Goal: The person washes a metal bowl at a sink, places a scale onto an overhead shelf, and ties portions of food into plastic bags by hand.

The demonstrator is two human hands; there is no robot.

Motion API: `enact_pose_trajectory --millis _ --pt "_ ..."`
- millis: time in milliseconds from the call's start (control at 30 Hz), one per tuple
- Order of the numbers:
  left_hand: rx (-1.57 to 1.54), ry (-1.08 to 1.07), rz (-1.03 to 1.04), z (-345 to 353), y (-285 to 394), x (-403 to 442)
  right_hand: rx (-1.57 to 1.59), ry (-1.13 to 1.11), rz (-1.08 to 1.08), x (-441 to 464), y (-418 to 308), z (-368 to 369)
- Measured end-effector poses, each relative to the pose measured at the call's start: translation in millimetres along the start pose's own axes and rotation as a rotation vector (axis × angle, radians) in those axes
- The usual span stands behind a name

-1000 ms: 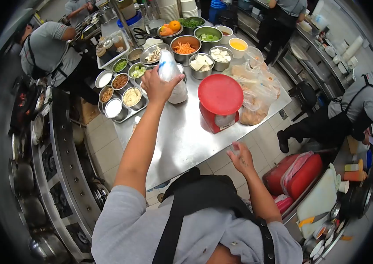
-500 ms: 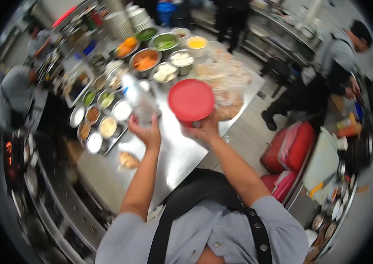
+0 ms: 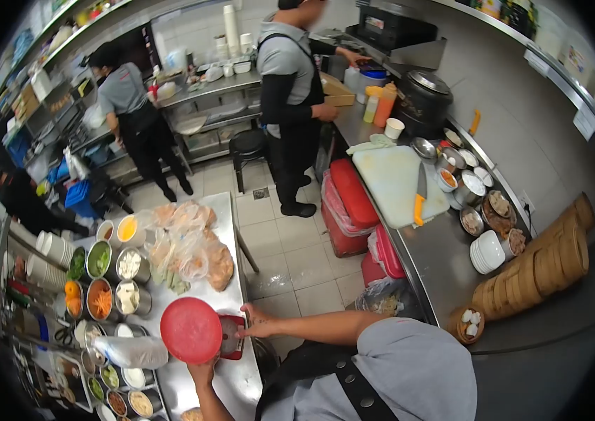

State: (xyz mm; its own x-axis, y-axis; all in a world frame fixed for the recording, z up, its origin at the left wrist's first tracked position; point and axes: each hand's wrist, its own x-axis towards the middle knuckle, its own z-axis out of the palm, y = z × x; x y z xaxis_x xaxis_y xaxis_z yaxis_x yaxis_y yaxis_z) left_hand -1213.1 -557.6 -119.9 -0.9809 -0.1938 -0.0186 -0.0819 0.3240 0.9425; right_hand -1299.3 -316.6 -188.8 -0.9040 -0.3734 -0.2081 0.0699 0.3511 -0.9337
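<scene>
Pale floor tiles (image 3: pixel 297 256) show beyond the metal worktop (image 3: pixel 230 235). The right hand (image 3: pixel 260 323) has its grip on the side of the red scale (image 3: pixel 190 330); the left hand (image 3: pixel 202 370) meets its near edge, its grip partly hidden, so how it closes cannot be told. Beside the scale lies a clear plastic bag (image 3: pixel 131 351). Farther out are bagged food (image 3: pixel 188 245) and metal bowls of carrot (image 3: pixel 102 302) and greens (image 3: pixel 100 260).

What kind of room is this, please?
Most likely a restaurant kitchen: there are bamboo steamers on the right counter, a knife on a cutting board, and metal bowls of cut vegetables on the steel table.
</scene>
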Motion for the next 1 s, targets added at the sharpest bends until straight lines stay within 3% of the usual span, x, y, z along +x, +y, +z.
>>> enact_pose_trajectory --millis 67,133,233,333,433,533,700,800,1000 --pt "-0.027 0.013 0.009 9 12 -5 -0.009 0.044 0.03 -3 1 5" --pt "-0.087 0.052 -0.003 23 24 -21 0.047 -0.052 0.169 -15 -10 -11" --pt "-0.086 0.076 0.065 43 16 -35 0.407 -0.529 0.331 -11 20 -20" --pt "-0.07 0.022 0.087 56 21 -46 0.657 -0.468 0.283 -46 16 -40" --pt "0.001 -0.055 0.076 66 17 -45 0.67 -0.45 0.256 -63 10 -69" --pt "-0.099 -0.02 0.122 89 69 -37 0.579 -0.342 0.122 -80 -13 -112" --pt "-0.126 -0.211 0.112 132 111 29 0.869 -0.324 -0.121 -92 -30 -184" --pt "-0.142 -0.365 0.183 171 156 68 0.916 -0.233 -0.212 -97 -21 -227" --pt "-0.186 -0.428 0.423 260 236 140 1.097 -0.047 -0.34 -106 -44 -317"
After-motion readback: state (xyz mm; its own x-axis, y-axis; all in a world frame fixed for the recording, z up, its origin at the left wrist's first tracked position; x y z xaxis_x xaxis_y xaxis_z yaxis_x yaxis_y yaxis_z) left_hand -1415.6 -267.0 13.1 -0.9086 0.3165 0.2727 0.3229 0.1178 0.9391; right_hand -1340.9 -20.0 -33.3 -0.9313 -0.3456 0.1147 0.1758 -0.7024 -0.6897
